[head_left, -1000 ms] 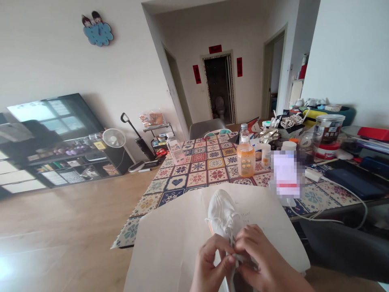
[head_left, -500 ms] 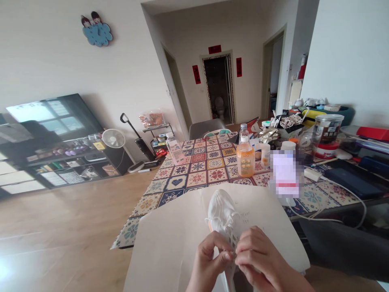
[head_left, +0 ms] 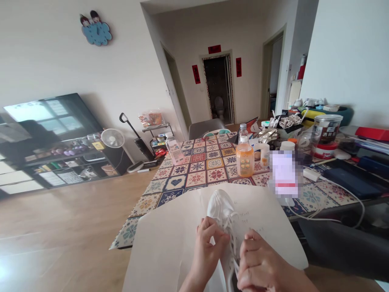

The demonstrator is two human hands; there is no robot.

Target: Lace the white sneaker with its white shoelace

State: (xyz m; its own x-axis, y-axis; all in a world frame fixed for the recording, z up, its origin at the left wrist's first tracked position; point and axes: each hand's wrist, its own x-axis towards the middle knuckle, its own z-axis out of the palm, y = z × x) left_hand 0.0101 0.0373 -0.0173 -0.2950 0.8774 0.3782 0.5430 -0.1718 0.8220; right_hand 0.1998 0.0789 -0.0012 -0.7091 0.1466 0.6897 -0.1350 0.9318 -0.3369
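Note:
A white sneaker [head_left: 219,201] lies on a large white sheet [head_left: 161,239], its toe pointing away from me. Loose white shoelace [head_left: 232,221] loops over its tongue and runs along its eyelets. My left hand [head_left: 209,248] is closed in a pinch on the lace at the shoe's left side. To the right of the eyelets, my right hand [head_left: 258,261] is curled shut with lace leading into it. The fingers hide the lace ends, and the hands cover part of the shoe's middle and heel.
Beyond the sheet, a patterned tablecloth [head_left: 197,178] bears an orange-labelled bottle [head_left: 244,160] and a clear bottle [head_left: 174,150]. A blurred phone-like screen [head_left: 285,174] stands at the right, with a white cable [head_left: 363,209] nearby. Cans and clutter crowd the table's right side.
My hands have moved apart: they met over the laces before, and now the left is farther up and left, the right slightly right. More of the lacing shows between them.

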